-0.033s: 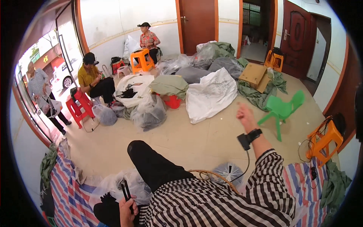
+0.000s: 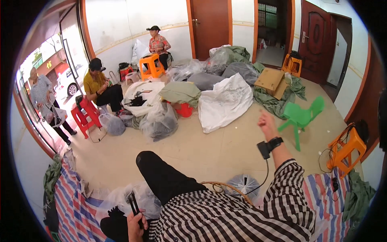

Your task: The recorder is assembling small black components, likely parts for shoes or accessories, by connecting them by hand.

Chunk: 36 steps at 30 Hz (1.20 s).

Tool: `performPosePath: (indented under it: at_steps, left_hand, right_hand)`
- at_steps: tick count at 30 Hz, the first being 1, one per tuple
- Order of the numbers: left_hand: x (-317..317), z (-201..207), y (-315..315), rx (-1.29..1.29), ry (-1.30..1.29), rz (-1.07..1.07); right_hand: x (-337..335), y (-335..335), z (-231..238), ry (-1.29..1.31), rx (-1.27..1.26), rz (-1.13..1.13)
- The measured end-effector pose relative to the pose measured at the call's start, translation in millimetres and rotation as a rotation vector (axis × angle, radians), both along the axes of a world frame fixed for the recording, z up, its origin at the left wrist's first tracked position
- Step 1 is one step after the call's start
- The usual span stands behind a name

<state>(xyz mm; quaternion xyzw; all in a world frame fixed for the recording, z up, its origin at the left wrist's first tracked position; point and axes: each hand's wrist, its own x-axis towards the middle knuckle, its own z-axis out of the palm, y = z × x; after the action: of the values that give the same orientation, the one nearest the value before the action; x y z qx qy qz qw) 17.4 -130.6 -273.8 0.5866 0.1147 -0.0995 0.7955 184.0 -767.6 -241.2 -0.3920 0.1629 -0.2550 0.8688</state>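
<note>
The person wears a black-and-white striped shirt (image 2: 242,218) and black trousers (image 2: 165,177), with a black wrist strap (image 2: 275,143) on the right forearm. The left hand (image 2: 136,226) grips a slim black object (image 2: 134,203) above a clear plastic bag (image 2: 121,199) of dark pieces. A blue, red and white striped woven sheet (image 2: 74,205) lies on the pale beige tiled floor (image 2: 209,153). Beyond stand a bright green plastic chair (image 2: 301,117), an orange plastic stool (image 2: 346,148) and a red plastic stool (image 2: 85,115). A large white woven sack (image 2: 225,103) lies among olive-green cloth bundles (image 2: 181,92) and a brown cardboard box (image 2: 271,80). The doors (image 2: 211,24) are reddish brown and the walls (image 2: 117,24) white.
</note>
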Motion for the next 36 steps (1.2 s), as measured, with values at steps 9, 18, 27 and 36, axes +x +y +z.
performPosePath:
  at_steps: [9, 18, 27, 36]
  left_hand:
    - [-24, 53, -21, 0.298, 0.136, -0.010]
    - [-37, 51, -25, 0.167, 0.138, -0.024]
    - [-52, 19, 13, -0.041, 0.098, 0.019]
    - [-62, 24, 12, 0.674, -0.209, -0.204]
  right_hand:
    - [-53, -54, 64, -0.157, -0.033, -0.215]
    - [1, -25, 100, -0.120, -0.024, -0.113]
    - [59, 81, 86, -0.108, -0.214, 0.403]
    - [-5, 389, 63, -0.065, -0.975, 1.340]
